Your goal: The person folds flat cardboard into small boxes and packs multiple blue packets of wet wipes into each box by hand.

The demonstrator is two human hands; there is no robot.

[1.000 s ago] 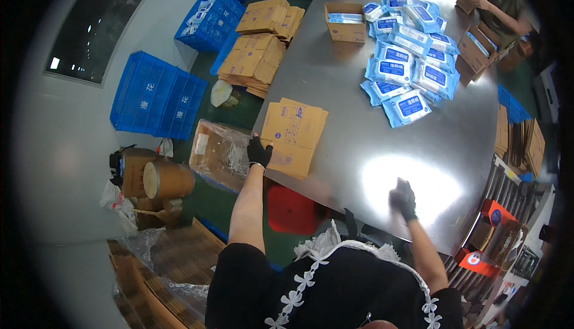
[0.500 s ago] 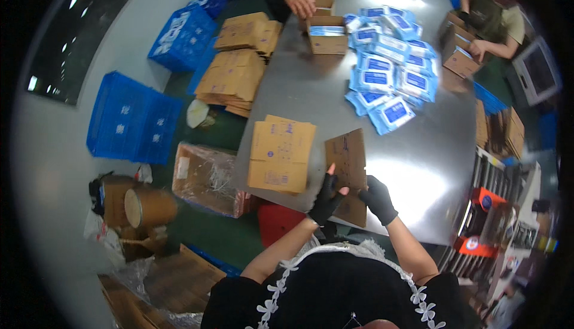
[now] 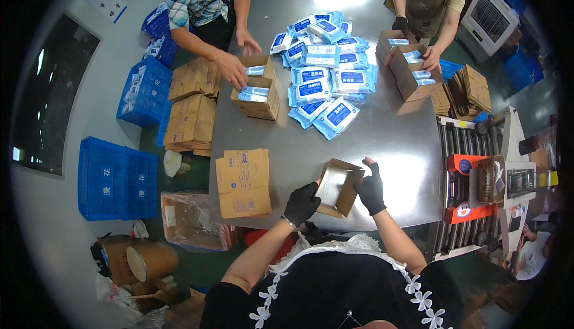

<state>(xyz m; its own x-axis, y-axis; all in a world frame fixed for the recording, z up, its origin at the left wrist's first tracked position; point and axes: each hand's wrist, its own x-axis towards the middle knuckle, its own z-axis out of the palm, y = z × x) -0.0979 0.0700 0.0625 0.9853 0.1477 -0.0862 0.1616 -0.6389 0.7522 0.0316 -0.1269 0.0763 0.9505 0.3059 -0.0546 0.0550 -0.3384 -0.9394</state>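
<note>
A small brown cardboard box [image 3: 349, 196] is between my hands at the table's near edge, opened out into a square with its pale inside showing. In a dark fingerless glove, my left hand [image 3: 302, 202] grips its left side. My right hand [image 3: 372, 191], gloved the same way, presses against the right side with a fingertip sticking up past the rim. Left of them lies a stack of flattened cartons [image 3: 242, 182]. Farther up the table is a heap of blue-and-white soft packs [image 3: 323, 81], apparently wipes.
Across the table at left, a co-worker's hands [image 3: 233, 69] are at a filled carton [image 3: 261, 109]. Another co-worker's hand [image 3: 431, 58] touches cartons [image 3: 412, 93] at right. Blue crates [image 3: 116, 179] and stacked flat cartons [image 3: 190, 120] stand left; a roller conveyor [image 3: 454, 233] stands right.
The carton in my hands has gone from a partly folded shape to an open square box. My view has shifted, bringing both co-workers farther into the picture.
</note>
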